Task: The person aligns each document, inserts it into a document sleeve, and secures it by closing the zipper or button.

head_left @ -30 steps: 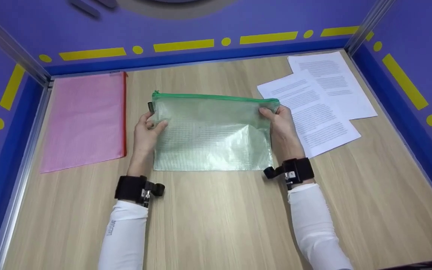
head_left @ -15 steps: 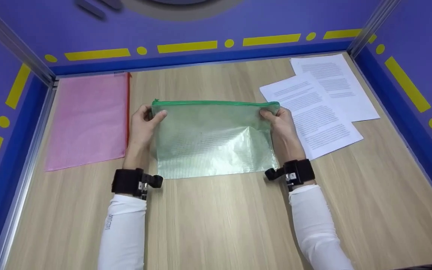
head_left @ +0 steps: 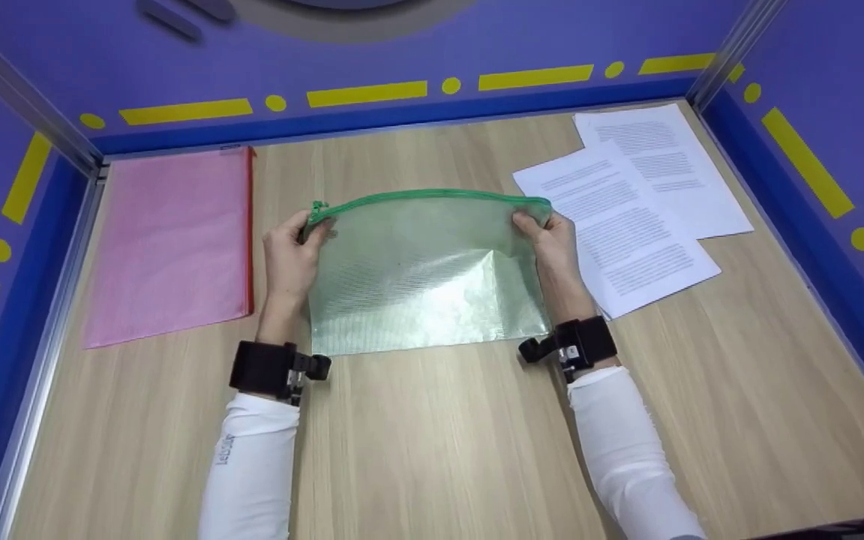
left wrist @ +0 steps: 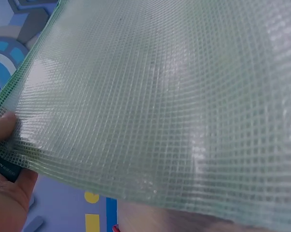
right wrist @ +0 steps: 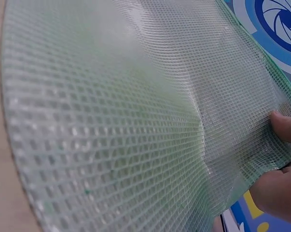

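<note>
Between the two hands is a translucent green mesh zipper pouch (head_left: 424,277), its green zipper (head_left: 432,193) along the far edge and bowed upward. The left hand (head_left: 289,255) pinches its upper left corner near the zipper pull (head_left: 318,208), thumb on the front face. At the upper right corner the right hand (head_left: 556,251) pinches the pouch between thumb and fingers. A dark tag (left wrist: 5,166) sticks out beside the left fingers in the left wrist view. The right wrist view shows a crease in the mesh near the right thumb (right wrist: 285,126).
A pink zipper pouch (head_left: 169,240) with a red zipper lies on the table (head_left: 417,450) at the left. Two printed paper sheets or stacks (head_left: 619,225) overlap at the right, partly behind the right hand. Blue-purple panels (head_left: 372,45) wall the table at back and sides.
The left hand has moved up the pouch's left side to its top corner and now pinches it there. The zipper edge has gone from nearly straight to bowed. The right hand keeps its grip.
</note>
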`<state>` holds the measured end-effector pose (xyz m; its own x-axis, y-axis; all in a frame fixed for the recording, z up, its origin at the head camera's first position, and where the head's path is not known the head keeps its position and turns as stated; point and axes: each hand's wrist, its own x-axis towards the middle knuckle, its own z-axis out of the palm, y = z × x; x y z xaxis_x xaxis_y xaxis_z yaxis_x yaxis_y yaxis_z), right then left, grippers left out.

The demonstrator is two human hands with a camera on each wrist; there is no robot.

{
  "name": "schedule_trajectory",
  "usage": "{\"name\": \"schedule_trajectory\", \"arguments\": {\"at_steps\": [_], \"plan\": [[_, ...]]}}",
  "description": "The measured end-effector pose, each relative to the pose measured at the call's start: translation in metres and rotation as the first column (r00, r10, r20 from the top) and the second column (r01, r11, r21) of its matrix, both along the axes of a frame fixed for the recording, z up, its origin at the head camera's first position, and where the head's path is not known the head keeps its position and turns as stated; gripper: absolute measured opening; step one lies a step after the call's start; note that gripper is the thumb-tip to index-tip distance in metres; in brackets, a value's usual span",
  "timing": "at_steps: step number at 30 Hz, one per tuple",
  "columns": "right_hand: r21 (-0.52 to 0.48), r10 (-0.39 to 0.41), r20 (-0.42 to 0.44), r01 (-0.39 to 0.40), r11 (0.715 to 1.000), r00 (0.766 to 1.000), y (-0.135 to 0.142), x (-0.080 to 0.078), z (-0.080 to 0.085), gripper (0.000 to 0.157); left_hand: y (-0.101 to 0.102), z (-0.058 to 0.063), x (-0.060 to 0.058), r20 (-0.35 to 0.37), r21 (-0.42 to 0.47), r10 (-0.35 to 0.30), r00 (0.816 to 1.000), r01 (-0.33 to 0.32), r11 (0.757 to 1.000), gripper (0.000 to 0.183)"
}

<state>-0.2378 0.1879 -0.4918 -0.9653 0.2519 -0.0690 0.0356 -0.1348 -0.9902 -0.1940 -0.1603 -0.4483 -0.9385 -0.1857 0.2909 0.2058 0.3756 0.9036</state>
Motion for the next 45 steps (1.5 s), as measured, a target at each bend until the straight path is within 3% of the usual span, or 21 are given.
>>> {"name": "schedule_trajectory", "arguments": {"at_steps": [2, 7, 10, 14, 18, 23, 28, 33, 37, 45], "plan": [[-0.027, -0.012, -0.001, 0.012, 1.0, 1.0, -0.001, -0.001, 0.002, 0.01, 0.002, 0.002, 0.0, -0.022, -0.007, 0.024, 0.999, -0.024, 1.0, 0.019], [-0.085, -0.058, 0.034, 0.061, 0.995, 0.998, 0.0, 0.001, 0.008, 0.047, 0.004, 0.007, 0.001, -0.002, -0.016, 0.062, 0.998, -0.062, 0.998, 0.019], [-0.035, -0.056, 0.029, 0.057, 0.998, 0.998, -0.001, 0.005, 0.011, 0.047, 0.004, 0.011, 0.001, 0.004, -0.045, 0.104, 0.995, -0.103, 0.994, 0.019], [0.076, 0.02, -0.028, -0.018, 0.997, 0.999, -0.01, 0.011, 0.017, 0.037, 0.006, 0.016, 0.001, -0.069, -0.095, 0.156, 0.985, -0.162, 0.982, 0.019], [0.164, 0.174, -0.039, -0.165, 0.972, 0.984, -0.023, 0.016, 0.018, 0.033, 0.011, 0.018, 0.002, -0.23, -0.183, 0.155, 0.961, -0.199, 0.963, 0.021], [0.233, 0.327, -0.024, -0.313, 0.921, 0.945, -0.036, 0.02, 0.012, 0.032, 0.023, 0.014, 0.006, -0.382, -0.335, 0.063, 0.922, -0.202, 0.92, 0.02], [0.251, 0.394, 0.011, -0.384, 0.889, 0.919, -0.044, 0.024, 0.008, 0.033, 0.037, 0.007, 0.012, -0.426, -0.499, -0.093, 0.9, -0.148, 0.854, 0.021], [0.245, 0.482, 0.043, -0.477, 0.844, 0.875, -0.05, 0.028, 0.007, 0.038, 0.051, 0.001, 0.018, -0.392, -0.596, -0.202, 0.898, -0.08, 0.799, 0.023], [0.207, 0.527, 0.049, -0.525, 0.825, 0.848, -0.055, 0.031, 0.005, 0.042, 0.059, -0.002, 0.022, -0.337, -0.64, -0.268, 0.902, -0.011, 0.768, 0.024], [0.203, 0.619, 0.047, -0.615, 0.762, 0.784, -0.067, 0.036, 0.004, 0.04, 0.065, -0.009, 0.026, -0.277, -0.688, -0.306, 0.911, 0.034, 0.724, 0.028]]}}
